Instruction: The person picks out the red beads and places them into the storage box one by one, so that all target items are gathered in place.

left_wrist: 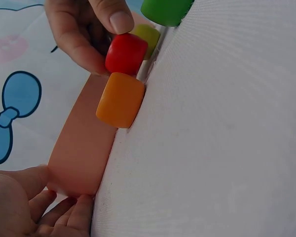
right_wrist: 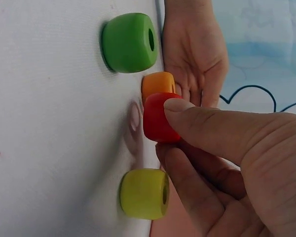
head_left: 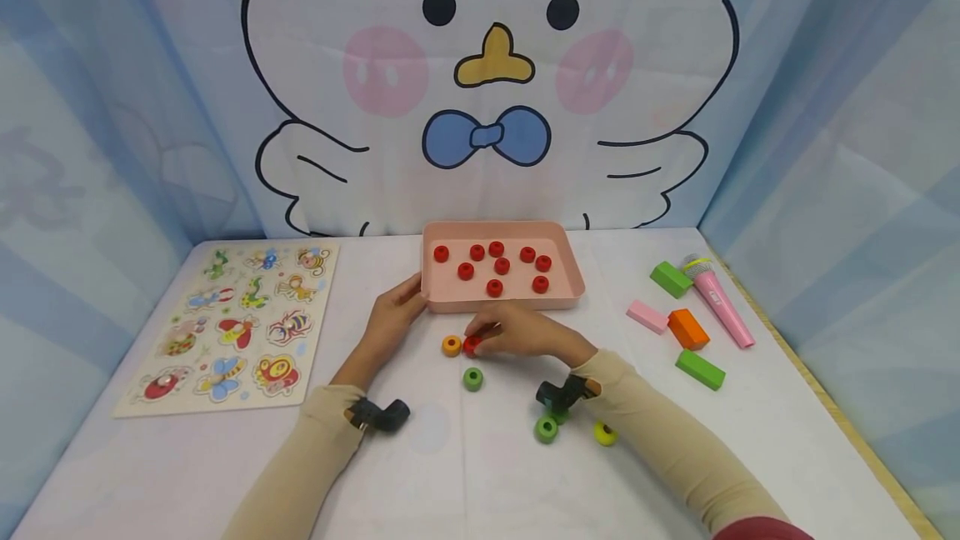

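Between thumb and fingers my right hand [head_left: 517,332] pinches a red bead [right_wrist: 160,117], just above the cloth in front of the tray. An orange bead [head_left: 452,346] sits right beside it, and a green bead [head_left: 472,379] lies nearer to me. A yellow-green bead [right_wrist: 144,194] shows below the fingers in the right wrist view; the right hand hides it in the head view. My left hand [head_left: 393,315] holds the left front corner of the pink tray [head_left: 502,305], thumb and bent fingertips on its wall. Several red beads [head_left: 502,266] are spread inside the tray.
Near the right forearm lie green beads [head_left: 546,429] and a yellow bead [head_left: 605,433]. An insect picture puzzle board [head_left: 258,273] is at the left. Green blocks [head_left: 701,369], an orange block [head_left: 687,329], a pink block [head_left: 647,317] and a toy microphone [head_left: 720,302] lie at right.
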{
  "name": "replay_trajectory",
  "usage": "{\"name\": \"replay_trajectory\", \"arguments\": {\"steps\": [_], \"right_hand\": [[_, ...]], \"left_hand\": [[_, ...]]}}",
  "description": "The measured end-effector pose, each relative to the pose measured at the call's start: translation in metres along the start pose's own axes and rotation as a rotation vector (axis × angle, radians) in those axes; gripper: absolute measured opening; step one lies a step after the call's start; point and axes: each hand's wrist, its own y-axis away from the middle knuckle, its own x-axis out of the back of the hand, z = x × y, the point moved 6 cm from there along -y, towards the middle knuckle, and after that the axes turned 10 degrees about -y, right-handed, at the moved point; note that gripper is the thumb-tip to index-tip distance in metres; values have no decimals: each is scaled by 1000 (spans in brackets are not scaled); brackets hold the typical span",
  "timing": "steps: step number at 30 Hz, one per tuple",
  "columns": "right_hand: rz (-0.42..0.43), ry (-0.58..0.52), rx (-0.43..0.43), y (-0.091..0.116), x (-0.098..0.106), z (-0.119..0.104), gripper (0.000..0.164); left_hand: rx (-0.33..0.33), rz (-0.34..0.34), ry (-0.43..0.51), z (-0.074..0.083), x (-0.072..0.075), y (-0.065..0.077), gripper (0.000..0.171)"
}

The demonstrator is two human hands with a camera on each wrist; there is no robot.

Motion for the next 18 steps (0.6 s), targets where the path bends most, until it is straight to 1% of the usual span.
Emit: {"name": "replay_trajectory", "arguments": {"steps": [5, 11, 15, 18], "right_hand": [[8, 5, 27, -2, 9, -2, 30], [58, -11, 30, -10, 27, -7, 31], [90, -20, 17, -17, 40, -14, 32], [112, 4, -13, -26, 49, -17, 32]], "left_hand": [[-4, -2, -1, 0, 0, 0, 52], [0, -2, 5, 0, 0, 0, 52], [-1, -11, 17, 0, -1, 0, 52], [-8, -9, 20, 0, 0, 0, 52]]}}
